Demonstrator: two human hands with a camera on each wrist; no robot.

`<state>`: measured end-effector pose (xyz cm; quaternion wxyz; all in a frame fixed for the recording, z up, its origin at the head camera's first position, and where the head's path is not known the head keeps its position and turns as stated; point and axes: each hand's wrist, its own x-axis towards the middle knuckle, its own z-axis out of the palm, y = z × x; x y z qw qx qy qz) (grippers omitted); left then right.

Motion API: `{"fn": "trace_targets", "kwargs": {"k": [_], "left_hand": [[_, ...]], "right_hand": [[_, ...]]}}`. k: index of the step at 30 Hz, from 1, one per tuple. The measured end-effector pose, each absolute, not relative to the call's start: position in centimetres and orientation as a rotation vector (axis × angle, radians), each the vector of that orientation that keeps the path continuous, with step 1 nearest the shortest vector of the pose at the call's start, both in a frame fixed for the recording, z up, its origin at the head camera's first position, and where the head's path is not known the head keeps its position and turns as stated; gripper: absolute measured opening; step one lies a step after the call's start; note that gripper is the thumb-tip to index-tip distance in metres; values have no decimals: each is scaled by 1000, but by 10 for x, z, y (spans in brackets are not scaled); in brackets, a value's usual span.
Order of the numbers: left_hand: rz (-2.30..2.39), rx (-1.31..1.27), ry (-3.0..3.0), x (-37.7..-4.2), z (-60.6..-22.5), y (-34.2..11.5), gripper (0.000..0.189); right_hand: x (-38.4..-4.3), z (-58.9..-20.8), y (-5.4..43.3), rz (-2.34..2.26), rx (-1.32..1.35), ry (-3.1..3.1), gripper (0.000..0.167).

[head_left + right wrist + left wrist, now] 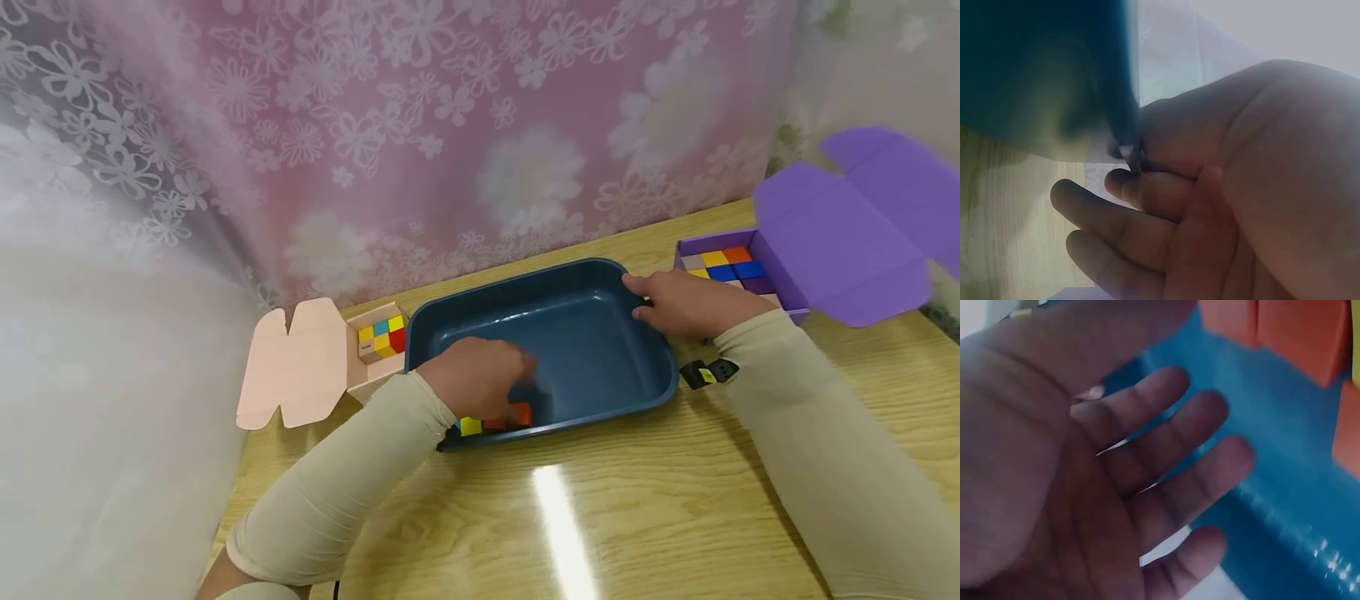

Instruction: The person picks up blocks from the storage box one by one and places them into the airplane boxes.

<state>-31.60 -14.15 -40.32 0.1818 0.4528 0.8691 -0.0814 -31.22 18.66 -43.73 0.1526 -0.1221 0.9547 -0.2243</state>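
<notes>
A dark blue rectangular basin [577,350] sits on the wooden table. My right hand [686,302] pinches the basin's right rim between thumb and fingers; the right wrist view shows the rim [1124,119] between them. Inside the basin's left half, my left hand [480,375] reaches down with its fingers apart. No block is in its palm in the left wrist view. Orange blocks [1304,337] lie on the basin floor just beyond its fingertips [1235,456]. In the head view, an orange block [521,414] and a yellow block [470,427] show along the near wall, partly hidden by the hand.
Left of the basin stands an open peach box [303,367] with colored cubes [382,337] stacked inside. An open purple box [840,233] with several cubes [723,265] is behind the right hand. A floral curtain [450,150] hangs along the table's [637,508] back edge.
</notes>
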Motion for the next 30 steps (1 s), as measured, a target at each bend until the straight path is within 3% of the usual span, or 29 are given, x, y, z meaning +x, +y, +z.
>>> {"fn": "trace_targets", "kwargs": {"k": [12,17,25,30], "left_hand": [[-376,1280,2396,-311,-413,-129,11],[-298,1234,2436,-317,-407,-135,11],[-84,965,2701,-346,-368,-204,20],[-55,741,2821,-378,-369,-264,25]], "right_hand": [[-313,-436,186,-591,-345,2775,71],[-313,-438,186,-601,-346,2762,72],[-313,-438,184,-601,-341,2762,71],[-312,-438,186,-576,-331,2789,71]]}}
